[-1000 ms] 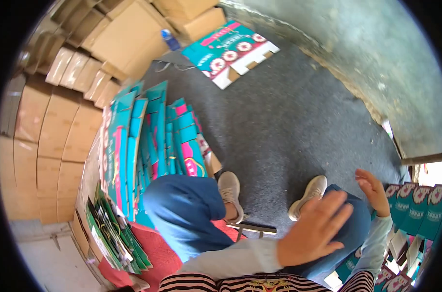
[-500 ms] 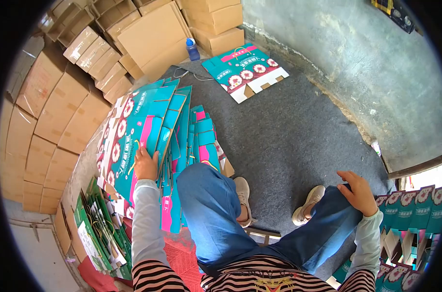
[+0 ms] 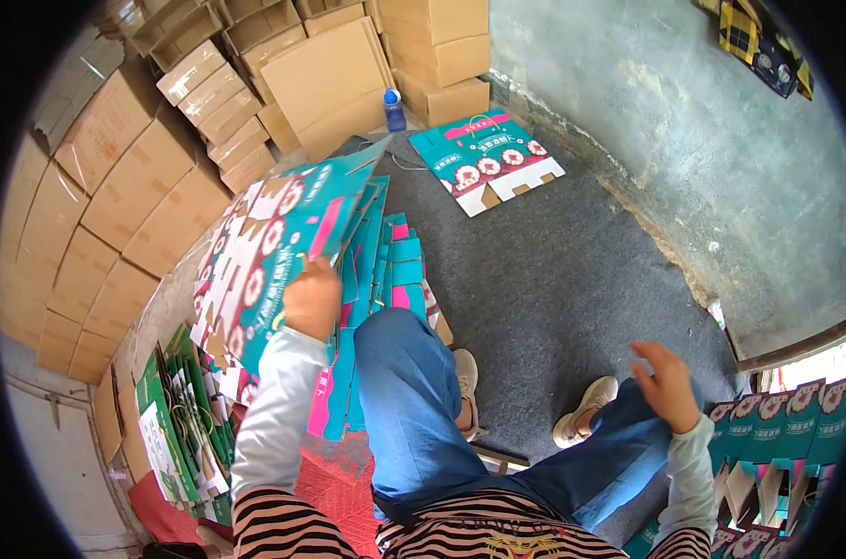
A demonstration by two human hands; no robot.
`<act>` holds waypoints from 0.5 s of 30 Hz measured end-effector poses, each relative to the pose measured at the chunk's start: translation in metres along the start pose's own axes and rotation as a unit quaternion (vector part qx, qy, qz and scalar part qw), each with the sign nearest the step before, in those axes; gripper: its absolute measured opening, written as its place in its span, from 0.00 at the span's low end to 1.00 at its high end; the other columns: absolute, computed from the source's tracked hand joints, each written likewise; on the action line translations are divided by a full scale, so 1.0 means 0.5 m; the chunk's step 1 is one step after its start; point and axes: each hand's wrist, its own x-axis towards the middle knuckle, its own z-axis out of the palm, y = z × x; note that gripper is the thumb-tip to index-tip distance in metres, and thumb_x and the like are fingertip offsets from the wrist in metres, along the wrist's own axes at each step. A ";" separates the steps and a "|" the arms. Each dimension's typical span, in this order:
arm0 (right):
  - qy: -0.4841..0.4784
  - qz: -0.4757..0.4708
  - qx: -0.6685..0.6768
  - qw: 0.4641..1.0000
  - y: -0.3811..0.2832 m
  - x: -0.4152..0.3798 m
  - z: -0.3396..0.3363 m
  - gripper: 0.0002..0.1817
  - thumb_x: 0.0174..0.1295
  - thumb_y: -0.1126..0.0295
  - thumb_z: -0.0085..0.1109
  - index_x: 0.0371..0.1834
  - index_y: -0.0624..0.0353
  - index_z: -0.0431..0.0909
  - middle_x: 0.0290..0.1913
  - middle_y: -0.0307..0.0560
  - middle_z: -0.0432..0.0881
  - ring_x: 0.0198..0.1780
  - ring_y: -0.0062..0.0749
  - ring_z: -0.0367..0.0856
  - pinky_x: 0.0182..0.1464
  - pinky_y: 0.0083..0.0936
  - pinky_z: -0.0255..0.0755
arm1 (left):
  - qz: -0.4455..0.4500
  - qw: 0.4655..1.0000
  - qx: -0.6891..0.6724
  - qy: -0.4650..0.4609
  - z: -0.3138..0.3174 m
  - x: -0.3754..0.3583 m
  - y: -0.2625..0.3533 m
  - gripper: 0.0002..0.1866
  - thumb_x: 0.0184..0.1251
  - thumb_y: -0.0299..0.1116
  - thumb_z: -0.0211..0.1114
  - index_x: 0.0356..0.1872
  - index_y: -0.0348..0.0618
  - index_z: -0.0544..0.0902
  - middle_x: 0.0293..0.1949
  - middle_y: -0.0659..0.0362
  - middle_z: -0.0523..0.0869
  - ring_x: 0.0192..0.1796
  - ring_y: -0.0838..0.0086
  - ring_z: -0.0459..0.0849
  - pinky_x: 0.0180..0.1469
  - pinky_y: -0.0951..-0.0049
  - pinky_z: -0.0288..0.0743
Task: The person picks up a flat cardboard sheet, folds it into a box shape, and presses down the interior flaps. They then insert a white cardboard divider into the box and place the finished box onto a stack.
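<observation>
My left hand (image 3: 313, 298) is closed on the edge of a flat teal and pink printed carton (image 3: 302, 219), lifted and tilted above the pile at my left knee. The carton is slightly blurred. Beneath and beside it lies the stack of similar flat cartons (image 3: 406, 250). My right hand (image 3: 667, 384) is just above my right knee, fingers apart, holding nothing. Another flat printed carton (image 3: 497, 166) lies on the dark mat ahead, its yellow handle at the far edge.
Brown boxes (image 3: 134, 196) are piled along the left and back. A blue bottle (image 3: 395, 112) stands by them. Green folded cartons (image 3: 176, 419) are at lower left, and teal cartons (image 3: 784, 419) stand at lower right. A concrete wall (image 3: 683, 168) borders the right.
My left hand has closed on the top carton and raised it from the stack. My right hand has lifted slightly off the knee. The camera view has shifted a little.
</observation>
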 end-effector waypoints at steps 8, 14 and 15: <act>-0.154 0.131 0.750 0.630 -0.317 0.167 0.196 0.30 0.63 0.59 0.60 0.64 0.64 0.65 0.57 0.50 0.76 0.56 0.33 0.76 0.55 0.24 0.72 | 0.077 0.988 -0.131 -0.038 -0.428 -0.056 0.267 0.18 0.55 0.31 0.59 0.44 0.28 0.76 0.34 0.48 0.80 0.42 0.63 0.83 0.38 0.74 0.79; -0.074 0.126 0.801 0.581 -0.244 0.162 0.254 0.23 0.61 0.70 0.61 0.58 0.63 0.69 0.52 0.48 0.79 0.50 0.35 0.81 0.52 0.31 0.76 | 0.056 0.899 -0.433 -0.035 -0.423 -0.082 0.212 0.24 0.55 0.39 0.66 0.49 0.31 0.76 0.45 0.44 0.81 0.47 0.52 0.81 0.47 0.63 0.77; -0.068 0.123 0.795 0.590 -0.218 0.152 0.235 0.24 0.60 0.70 0.62 0.58 0.63 0.70 0.52 0.48 0.80 0.49 0.35 0.81 0.52 0.32 0.77 | 0.032 0.890 -0.454 -0.030 -0.428 -0.069 0.175 0.25 0.56 0.40 0.67 0.49 0.31 0.76 0.46 0.44 0.80 0.47 0.51 0.80 0.49 0.61 0.76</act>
